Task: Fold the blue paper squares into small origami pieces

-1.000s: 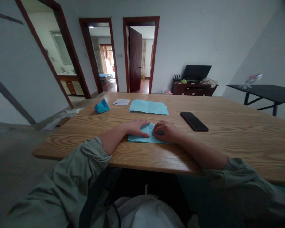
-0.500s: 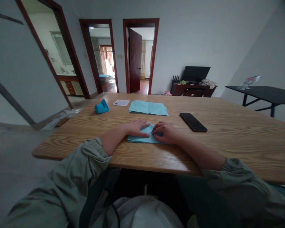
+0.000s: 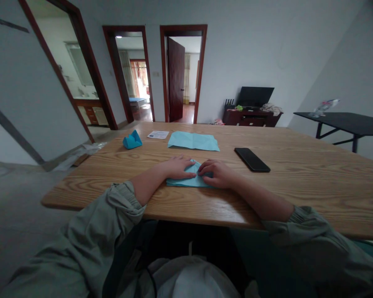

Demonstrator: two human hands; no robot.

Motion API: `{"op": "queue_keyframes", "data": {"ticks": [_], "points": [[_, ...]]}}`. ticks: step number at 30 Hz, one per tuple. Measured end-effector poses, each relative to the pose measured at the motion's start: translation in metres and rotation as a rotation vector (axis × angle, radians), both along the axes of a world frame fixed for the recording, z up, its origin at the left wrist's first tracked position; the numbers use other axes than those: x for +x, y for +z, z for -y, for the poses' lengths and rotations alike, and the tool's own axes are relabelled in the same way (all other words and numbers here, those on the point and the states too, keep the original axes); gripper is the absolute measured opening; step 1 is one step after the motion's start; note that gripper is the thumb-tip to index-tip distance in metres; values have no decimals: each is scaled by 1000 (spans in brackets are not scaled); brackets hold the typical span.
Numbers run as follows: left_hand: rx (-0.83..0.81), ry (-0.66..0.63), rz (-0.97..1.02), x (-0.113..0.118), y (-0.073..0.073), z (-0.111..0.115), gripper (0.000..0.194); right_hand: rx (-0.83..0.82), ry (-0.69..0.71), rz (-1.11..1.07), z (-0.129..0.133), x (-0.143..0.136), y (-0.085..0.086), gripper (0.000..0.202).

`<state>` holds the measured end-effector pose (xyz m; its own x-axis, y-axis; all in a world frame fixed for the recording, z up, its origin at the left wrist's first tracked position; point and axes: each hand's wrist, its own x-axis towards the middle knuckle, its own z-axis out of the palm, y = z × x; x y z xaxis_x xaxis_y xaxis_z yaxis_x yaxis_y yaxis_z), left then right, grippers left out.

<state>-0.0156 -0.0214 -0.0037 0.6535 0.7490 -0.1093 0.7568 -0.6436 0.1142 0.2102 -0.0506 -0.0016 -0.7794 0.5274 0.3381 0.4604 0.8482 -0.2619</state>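
A folded light-blue sheet of paper (image 3: 186,183) lies near the table's front edge, its upper part creased to a peak. My left hand (image 3: 178,167) rests flat across its left side, fingers stretched out and thumb pointing right. On the right side, my right hand (image 3: 219,173) has its fingers bent and drawn together, with the fingertips on the paper near the middle crease. Both hands cover much of the sheet. Just beyond them lies another light-blue sheet (image 3: 193,141), spread out with fold lines. A darker blue folded paper shape (image 3: 132,140) stands to the left.
A black phone (image 3: 252,159) lies to the right of my hands on the wooden table (image 3: 313,178). A small white printed card (image 3: 158,135) sits near the far edge. Behind are a TV stand (image 3: 253,119) and a black side table (image 3: 348,120).
My right hand's fingertips have shifted very slightly left on the folded paper. My left hand stays in place, and the view has moved a little.
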Motion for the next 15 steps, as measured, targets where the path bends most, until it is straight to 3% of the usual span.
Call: {"op": "queue_keyframes", "data": {"ticks": [15], "points": [[43, -67, 27, 3, -1, 2, 73, -28, -19, 25, 0, 0, 2, 24]]}}
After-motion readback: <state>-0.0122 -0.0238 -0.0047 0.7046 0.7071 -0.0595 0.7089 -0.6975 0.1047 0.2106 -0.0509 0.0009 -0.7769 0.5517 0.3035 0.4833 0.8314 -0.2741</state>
